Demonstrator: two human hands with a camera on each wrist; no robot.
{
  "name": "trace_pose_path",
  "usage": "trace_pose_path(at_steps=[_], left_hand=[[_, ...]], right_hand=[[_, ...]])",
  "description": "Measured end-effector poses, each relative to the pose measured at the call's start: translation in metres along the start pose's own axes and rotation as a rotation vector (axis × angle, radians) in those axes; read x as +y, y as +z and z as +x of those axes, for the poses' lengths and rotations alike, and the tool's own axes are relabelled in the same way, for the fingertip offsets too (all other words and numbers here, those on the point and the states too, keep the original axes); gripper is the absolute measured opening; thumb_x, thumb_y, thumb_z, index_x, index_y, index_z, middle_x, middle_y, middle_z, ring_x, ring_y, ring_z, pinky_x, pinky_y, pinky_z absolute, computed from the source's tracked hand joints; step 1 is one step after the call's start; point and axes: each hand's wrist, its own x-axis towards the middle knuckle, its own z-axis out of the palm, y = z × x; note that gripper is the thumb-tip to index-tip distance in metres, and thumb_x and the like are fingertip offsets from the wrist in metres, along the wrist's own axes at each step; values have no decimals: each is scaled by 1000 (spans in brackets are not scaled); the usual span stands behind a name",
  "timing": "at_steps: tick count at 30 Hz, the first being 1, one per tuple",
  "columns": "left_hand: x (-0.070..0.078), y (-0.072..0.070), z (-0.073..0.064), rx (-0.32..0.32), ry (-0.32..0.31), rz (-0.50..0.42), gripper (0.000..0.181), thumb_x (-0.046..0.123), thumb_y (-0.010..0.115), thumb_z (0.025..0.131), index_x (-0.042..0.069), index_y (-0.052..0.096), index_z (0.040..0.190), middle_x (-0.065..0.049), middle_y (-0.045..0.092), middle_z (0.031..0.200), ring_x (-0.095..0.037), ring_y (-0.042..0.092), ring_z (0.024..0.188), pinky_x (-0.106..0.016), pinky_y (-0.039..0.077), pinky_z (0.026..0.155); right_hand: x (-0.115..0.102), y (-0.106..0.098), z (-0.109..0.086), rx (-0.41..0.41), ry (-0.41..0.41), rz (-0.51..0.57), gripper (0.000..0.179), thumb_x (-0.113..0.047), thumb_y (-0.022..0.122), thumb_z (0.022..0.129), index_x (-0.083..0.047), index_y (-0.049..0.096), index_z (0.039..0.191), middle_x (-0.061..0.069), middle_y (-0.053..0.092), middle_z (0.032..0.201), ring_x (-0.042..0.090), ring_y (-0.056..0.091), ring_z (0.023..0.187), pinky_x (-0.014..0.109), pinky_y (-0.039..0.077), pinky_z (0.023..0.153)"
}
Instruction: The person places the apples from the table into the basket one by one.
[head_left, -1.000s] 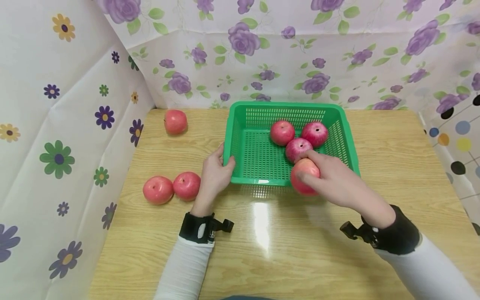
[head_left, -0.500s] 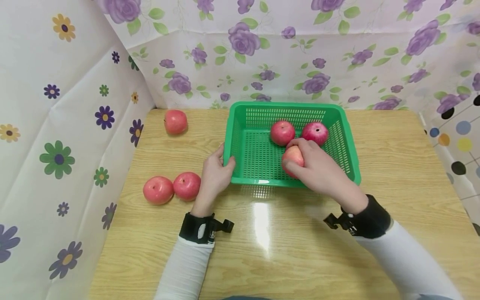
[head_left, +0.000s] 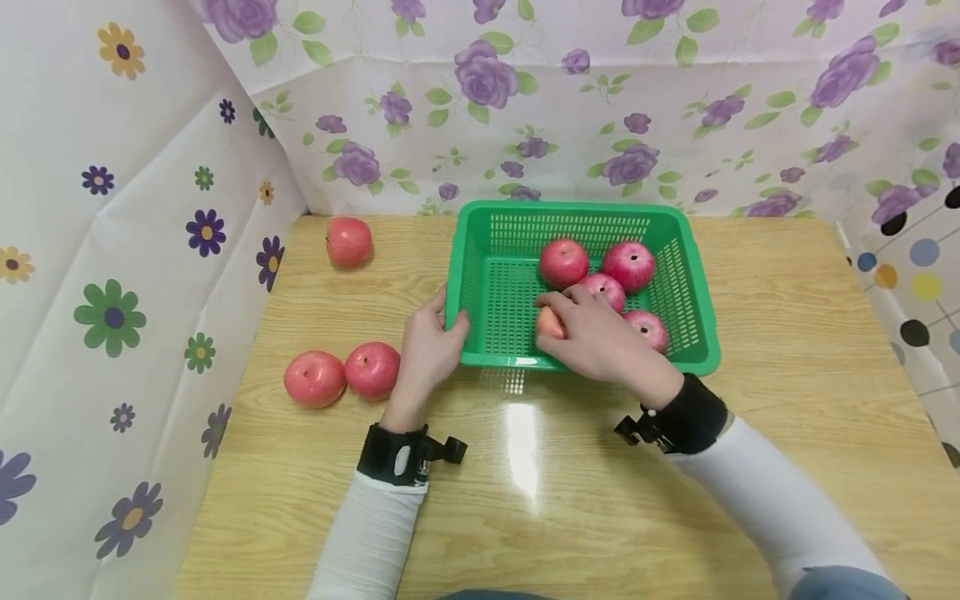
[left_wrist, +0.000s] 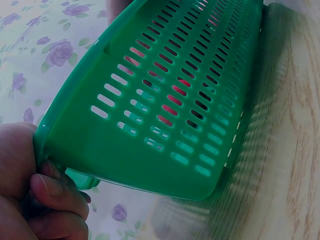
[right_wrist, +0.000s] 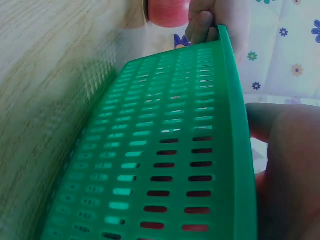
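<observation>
A green plastic basket stands on the wooden table. My left hand grips its left rim, thumb over the edge; the left wrist view shows the curled fingers beneath the rim. Inside the basket, near its front wall, my right hand holds a pale red apple, partly hidden by the fingers. Several more apples sit on the basket's right side: one at the back, one at the back right, a partly covered one, and one beside the right wrist.
Left of the basket, two apples lie side by side, a left apple and a right apple near my left forearm. A single apple sits farther back. Flowered sheeting rises behind and beside the table.
My right hand has carried the apple from over the front rim down into the basket and leftward, uncovering an apple at the right front. The left hand has stayed on the rim.
</observation>
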Motion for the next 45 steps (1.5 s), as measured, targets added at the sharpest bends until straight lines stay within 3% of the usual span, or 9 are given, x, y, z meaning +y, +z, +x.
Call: trace_pose_path(at_steps=[3, 10, 21, 28, 36, 40, 45], left_hand=[[0, 0, 0, 0, 2, -1, 55, 12, 57, 96, 9, 43, 149, -23, 72, 100, -26, 71, 78, -32, 60, 55], [1, 0, 0, -4, -13, -28, 58, 11, 57, 97, 6, 38, 151, -25, 70, 106, -28, 71, 83, -43, 61, 63], [0, -1, 0, -3, 2, 4, 57, 13, 58, 96, 6, 41, 150, -24, 72, 99, -26, 71, 78, -32, 60, 54], [-1, 0, 1, -2, 3, -3, 56, 12, 58, 96, 6, 42, 149, -24, 71, 101, -27, 71, 78, -34, 60, 55], [-1, 0, 1, -4, 12, -8, 54, 12, 57, 96, 9, 44, 149, -24, 71, 105, -27, 71, 81, -36, 61, 59], [-1, -1, 2, -12, 8, -18, 54, 11, 57, 97, 9, 43, 149, -24, 70, 107, -28, 71, 82, -41, 61, 61], [-2, 0, 2, -13, 7, -3, 55, 12, 57, 97, 8, 41, 150, -24, 71, 106, -27, 71, 81, -38, 61, 60]], right_hand=[[1, 2, 3, -26, -25, -32, 55, -45, 54, 90, -19, 54, 139, 13, 49, 135, 29, 40, 127, 56, 37, 104], [6, 5, 8, -58, -57, -59, 56, -43, 56, 88, -18, 56, 138, 13, 52, 137, 28, 40, 129, 53, 33, 109], [4, 3, 12, -139, -101, -61, 48, -35, 48, 95, -19, 57, 139, 14, 50, 141, 37, 42, 130, 53, 39, 105], [2, 2, 15, -216, -94, -93, 45, -28, 40, 98, -17, 59, 137, 16, 50, 140, 40, 44, 125, 54, 42, 101], [4, 3, 16, -268, -54, -84, 49, -30, 36, 99, -19, 52, 144, 18, 33, 155, 43, 28, 138, 59, 34, 109], [4, 2, 15, -272, -62, -92, 49, -32, 35, 101, -20, 51, 145, 16, 32, 156, 43, 25, 140, 57, 31, 111], [3, 0, 12, -263, -82, -98, 47, -35, 38, 102, -20, 52, 144, 16, 33, 156, 43, 24, 140, 57, 29, 112]])
